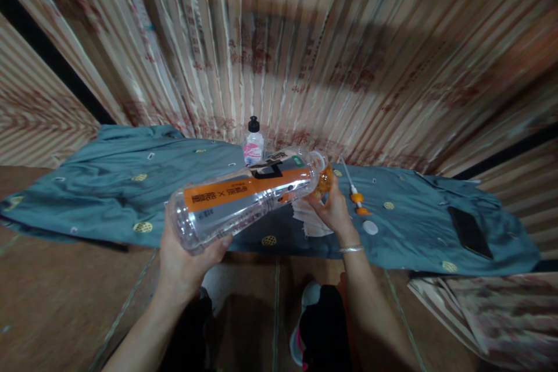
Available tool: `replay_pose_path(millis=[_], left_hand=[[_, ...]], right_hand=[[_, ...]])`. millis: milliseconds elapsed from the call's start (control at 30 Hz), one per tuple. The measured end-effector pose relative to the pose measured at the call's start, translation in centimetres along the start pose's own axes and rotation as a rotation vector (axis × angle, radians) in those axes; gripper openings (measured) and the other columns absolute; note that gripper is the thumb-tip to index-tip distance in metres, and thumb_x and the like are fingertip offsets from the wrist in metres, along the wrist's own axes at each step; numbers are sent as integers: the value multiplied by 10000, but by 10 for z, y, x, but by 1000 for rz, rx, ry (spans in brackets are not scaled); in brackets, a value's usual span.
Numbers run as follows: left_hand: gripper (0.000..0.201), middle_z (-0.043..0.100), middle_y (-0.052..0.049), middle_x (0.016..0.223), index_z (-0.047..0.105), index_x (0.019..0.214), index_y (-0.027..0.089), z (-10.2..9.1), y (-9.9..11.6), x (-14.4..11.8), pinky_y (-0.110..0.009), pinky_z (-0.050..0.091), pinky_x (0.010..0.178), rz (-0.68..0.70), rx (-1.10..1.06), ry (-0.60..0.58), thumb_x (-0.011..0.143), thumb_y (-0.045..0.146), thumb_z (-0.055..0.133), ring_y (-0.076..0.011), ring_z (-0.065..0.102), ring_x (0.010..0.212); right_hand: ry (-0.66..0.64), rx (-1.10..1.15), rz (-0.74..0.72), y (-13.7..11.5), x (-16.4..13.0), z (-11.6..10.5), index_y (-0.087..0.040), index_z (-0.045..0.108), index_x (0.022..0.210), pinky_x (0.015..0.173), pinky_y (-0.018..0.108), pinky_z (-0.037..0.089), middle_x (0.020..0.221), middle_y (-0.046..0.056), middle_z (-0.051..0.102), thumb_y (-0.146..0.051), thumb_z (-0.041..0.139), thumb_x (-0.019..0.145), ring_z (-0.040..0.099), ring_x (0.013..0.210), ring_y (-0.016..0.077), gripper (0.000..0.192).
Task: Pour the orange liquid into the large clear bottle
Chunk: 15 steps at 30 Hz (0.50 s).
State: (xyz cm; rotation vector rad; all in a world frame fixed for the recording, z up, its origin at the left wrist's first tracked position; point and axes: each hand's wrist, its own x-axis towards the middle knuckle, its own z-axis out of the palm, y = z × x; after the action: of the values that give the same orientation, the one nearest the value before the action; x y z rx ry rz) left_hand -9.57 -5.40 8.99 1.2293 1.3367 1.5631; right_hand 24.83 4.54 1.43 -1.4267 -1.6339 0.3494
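My left hand [183,261] is wrapped round the base of a large clear plastic bottle [248,200] with an orange and grey label. The bottle lies tilted in the air, its white-ringed mouth to the right and higher than its base. At that mouth, my right hand [333,209] is closed round a small amber bottle [325,177], partly hidden by the fingers and the large bottle. I cannot make out whether liquid passes between them. An orange and white pump head [358,202] with a long clear tube lies right of my right hand, beside a round white cap [370,227].
A clear squeeze bottle [253,145] with a black cap and pink label stands behind the large bottle. White tissue [311,221] lies under my right hand. A black phone [469,232] rests at the right on the teal cloth [108,186]. Pleated curtains [279,40] hang behind.
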Motion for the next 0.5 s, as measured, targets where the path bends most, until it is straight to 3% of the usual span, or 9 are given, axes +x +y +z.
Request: replay_pose_path(millis=[233, 367, 500], left_hand=[[917, 842, -164, 1412, 722, 1435, 205, 4, 1, -2, -588, 679, 1143, 11, 5, 65, 613, 436, 1059, -451, 803, 1323], [937, 842, -175, 1384, 719, 1434, 191, 8, 6, -2, -575, 697, 1111, 14, 3, 15, 594, 414, 1069, -455, 814, 1288], [862, 818, -174, 1421, 735, 1360, 188, 12, 8, -5, -560, 666, 1163, -23, -34, 99, 599, 432, 1057, -463, 776, 1363]], right_hand=[[-15, -10, 8, 1, 1, -1, -177, 465, 1709, 1149, 601, 677, 1523, 240, 784, -447, 858, 940, 817, 1337, 401, 905], [-1, -11, -4, 1, 1, 0, -164, 482, 1678, 1121, 610, 690, 1505, 246, 794, -428, 855, 924, 828, 1310, 411, 882], [8, -13, 0, 0, 0, 1, -194, 491, 1671, 1086, 594, 710, 1487, 222, 810, -417, 861, 921, 841, 1282, 405, 865]])
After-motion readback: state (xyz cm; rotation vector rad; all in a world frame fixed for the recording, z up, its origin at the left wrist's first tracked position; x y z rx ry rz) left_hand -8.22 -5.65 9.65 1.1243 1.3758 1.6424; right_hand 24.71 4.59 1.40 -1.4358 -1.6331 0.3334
